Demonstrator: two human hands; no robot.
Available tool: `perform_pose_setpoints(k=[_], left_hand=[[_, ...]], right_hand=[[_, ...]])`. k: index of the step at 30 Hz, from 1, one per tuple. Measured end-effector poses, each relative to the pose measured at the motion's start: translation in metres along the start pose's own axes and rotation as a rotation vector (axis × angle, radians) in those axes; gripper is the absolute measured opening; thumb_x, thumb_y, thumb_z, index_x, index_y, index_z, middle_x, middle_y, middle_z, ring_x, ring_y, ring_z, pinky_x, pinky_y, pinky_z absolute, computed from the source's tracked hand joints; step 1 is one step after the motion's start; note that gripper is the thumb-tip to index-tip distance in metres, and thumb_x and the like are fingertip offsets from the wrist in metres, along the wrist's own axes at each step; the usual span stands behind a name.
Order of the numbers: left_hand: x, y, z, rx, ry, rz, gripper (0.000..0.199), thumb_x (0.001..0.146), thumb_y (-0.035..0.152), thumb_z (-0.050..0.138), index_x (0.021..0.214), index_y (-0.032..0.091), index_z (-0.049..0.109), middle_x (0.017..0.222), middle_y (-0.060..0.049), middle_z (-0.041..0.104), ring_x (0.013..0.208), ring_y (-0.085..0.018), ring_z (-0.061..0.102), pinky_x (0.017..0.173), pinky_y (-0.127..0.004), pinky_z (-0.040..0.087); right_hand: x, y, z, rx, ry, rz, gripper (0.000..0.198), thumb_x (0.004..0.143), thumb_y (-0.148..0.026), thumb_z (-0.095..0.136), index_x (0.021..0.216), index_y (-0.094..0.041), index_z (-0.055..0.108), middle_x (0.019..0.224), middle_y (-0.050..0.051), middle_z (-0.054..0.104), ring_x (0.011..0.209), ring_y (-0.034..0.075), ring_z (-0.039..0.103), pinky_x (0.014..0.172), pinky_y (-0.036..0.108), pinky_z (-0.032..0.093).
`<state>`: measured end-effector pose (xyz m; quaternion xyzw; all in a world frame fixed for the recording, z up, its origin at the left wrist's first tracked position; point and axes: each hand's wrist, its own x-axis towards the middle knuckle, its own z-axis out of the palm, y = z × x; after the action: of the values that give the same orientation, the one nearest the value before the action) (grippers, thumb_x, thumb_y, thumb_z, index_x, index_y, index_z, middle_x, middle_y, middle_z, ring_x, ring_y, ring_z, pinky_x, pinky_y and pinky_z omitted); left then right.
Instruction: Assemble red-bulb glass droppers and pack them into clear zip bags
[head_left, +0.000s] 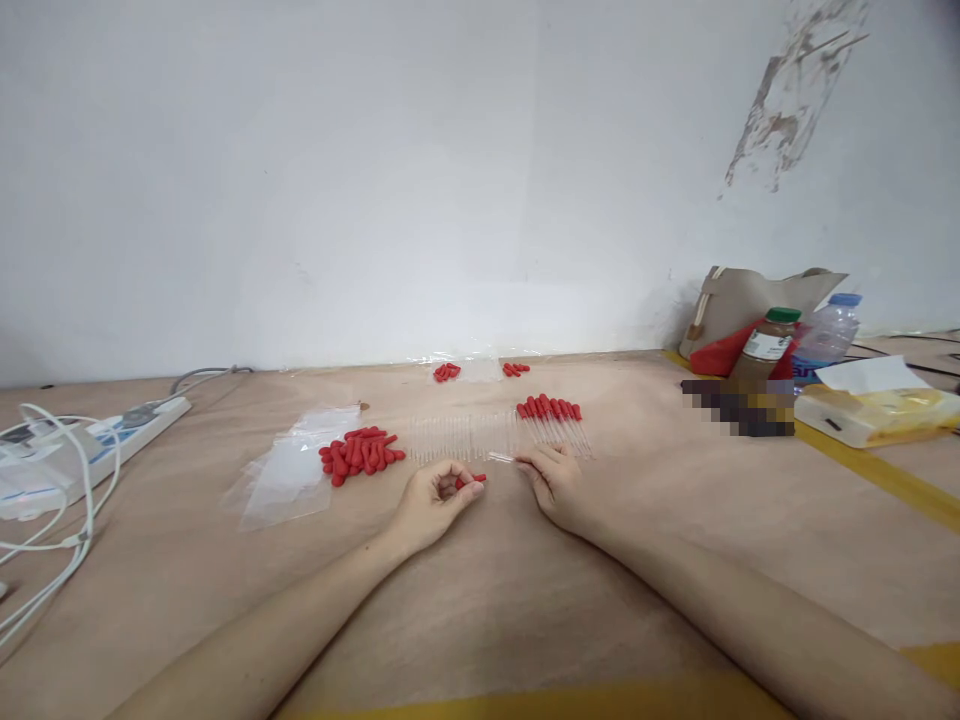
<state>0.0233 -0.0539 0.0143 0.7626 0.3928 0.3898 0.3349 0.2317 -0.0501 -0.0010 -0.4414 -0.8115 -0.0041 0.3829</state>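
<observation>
Between the thumb and fingers of my left hand is a red rubber dropper bulb, its narrow end pointing right. My right hand pinches a clear glass dropper tube, which points left, a little apart from the bulb. A heap of loose red bulbs lies left of my left hand. Beyond both hands, bare glass tubes lie side by side in a row. Just past my right hand are several droppers with red bulbs fitted.
Clear plastic bags lie left of the heap. Small groups of red bulbs and clear packaging lie by the wall. A power strip with white cables is far left. Bottles, a bag and a tissue pack stand right.
</observation>
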Motion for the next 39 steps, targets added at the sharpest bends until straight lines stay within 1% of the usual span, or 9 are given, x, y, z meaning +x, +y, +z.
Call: perform_pose_setpoints(k=[3, 6, 8, 13, 20, 25, 33, 36, 39], left_hand=[[-0.003, -0.009, 0.004, 0.012, 0.025, -0.019, 0.018, 0.079, 0.032, 0.055, 0.083, 0.015, 0.051, 0.075, -0.003, 0.062, 0.065, -0.014, 0.059, 0.057, -0.024, 0.046], [-0.006, -0.012, 0.003, 0.079, 0.056, 0.032, 0.022, 0.083, 0.028, 0.05, 0.101, 0.017, 0.049, 0.088, -0.004, 0.063, 0.079, -0.015, 0.06, 0.068, -0.028, 0.047], [-0.006, -0.01, 0.001, 0.184, 0.065, 0.085, 0.023, 0.085, 0.027, 0.047, 0.106, 0.019, 0.052, 0.095, -0.005, 0.063, 0.088, -0.017, 0.058, 0.077, -0.032, 0.045], [-0.003, -0.003, -0.004, 0.395, 0.077, 0.156, 0.021, 0.086, 0.027, 0.044, 0.095, 0.021, 0.062, 0.089, -0.003, 0.065, 0.085, -0.019, 0.056, 0.08, -0.035, 0.042], [-0.005, -0.008, -0.002, 0.281, 0.006, 0.108, 0.022, 0.087, 0.027, 0.041, 0.095, 0.02, 0.06, 0.093, -0.002, 0.065, 0.086, -0.017, 0.059, 0.078, -0.029, 0.045], [-0.007, -0.006, 0.0, 0.246, -0.011, 0.105, 0.021, 0.085, 0.032, 0.046, 0.098, 0.02, 0.058, 0.09, -0.002, 0.065, 0.082, -0.016, 0.059, 0.074, -0.027, 0.046], [-0.008, 0.001, 0.0, 0.364, 0.061, 0.246, 0.017, 0.086, 0.028, 0.046, 0.089, 0.02, 0.061, 0.083, -0.002, 0.065, 0.077, -0.015, 0.058, 0.071, -0.027, 0.042], [-0.01, 0.0, -0.001, 0.455, 0.032, 0.286, 0.017, 0.086, 0.028, 0.045, 0.088, 0.021, 0.061, 0.082, -0.001, 0.066, 0.074, -0.015, 0.058, 0.072, -0.029, 0.038], [-0.011, 0.001, -0.002, 0.556, -0.032, 0.34, 0.017, 0.086, 0.027, 0.046, 0.087, 0.021, 0.061, 0.077, 0.0, 0.066, 0.07, -0.014, 0.057, 0.075, -0.031, 0.034]], right_hand=[[-0.004, -0.002, 0.001, -0.009, -0.015, -0.057, 0.024, 0.088, -0.02, 0.033, 0.092, -0.018, 0.057, 0.086, 0.006, 0.063, 0.078, 0.015, 0.055, 0.076, 0.03, 0.032], [-0.006, -0.003, -0.002, -0.014, -0.013, -0.101, 0.023, 0.088, -0.021, 0.034, 0.094, -0.019, 0.056, 0.088, 0.005, 0.062, 0.08, 0.014, 0.053, 0.078, 0.031, 0.03], [-0.006, -0.004, -0.004, -0.022, -0.023, -0.117, 0.022, 0.088, -0.021, 0.035, 0.094, -0.02, 0.056, 0.087, 0.004, 0.062, 0.079, 0.014, 0.053, 0.079, 0.032, 0.029], [-0.006, -0.006, -0.005, -0.039, -0.017, -0.115, 0.021, 0.087, -0.021, 0.035, 0.09, -0.019, 0.056, 0.085, 0.004, 0.063, 0.077, 0.013, 0.054, 0.08, 0.032, 0.029], [-0.007, -0.001, -0.001, -0.026, -0.071, -0.174, 0.02, 0.086, -0.021, 0.037, 0.087, -0.019, 0.057, 0.082, 0.003, 0.063, 0.074, 0.012, 0.054, 0.08, 0.031, 0.029], [-0.007, 0.0, -0.001, 0.026, -0.084, -0.165, 0.021, 0.087, -0.022, 0.037, 0.087, -0.019, 0.058, 0.077, 0.003, 0.061, 0.071, 0.012, 0.052, 0.079, 0.031, 0.029], [-0.004, -0.005, -0.006, 0.121, -0.186, -0.131, 0.02, 0.086, -0.023, 0.039, 0.082, -0.02, 0.058, 0.072, 0.0, 0.062, 0.064, 0.011, 0.049, 0.077, 0.031, 0.028], [-0.002, -0.004, -0.009, 0.145, -0.243, -0.096, 0.02, 0.086, -0.022, 0.04, 0.081, -0.021, 0.059, 0.071, -0.002, 0.063, 0.062, 0.01, 0.048, 0.076, 0.031, 0.026], [0.001, -0.001, -0.013, 0.094, -0.286, -0.151, 0.019, 0.085, -0.021, 0.042, 0.079, -0.021, 0.059, 0.073, -0.002, 0.063, 0.062, 0.01, 0.049, 0.076, 0.031, 0.024]])
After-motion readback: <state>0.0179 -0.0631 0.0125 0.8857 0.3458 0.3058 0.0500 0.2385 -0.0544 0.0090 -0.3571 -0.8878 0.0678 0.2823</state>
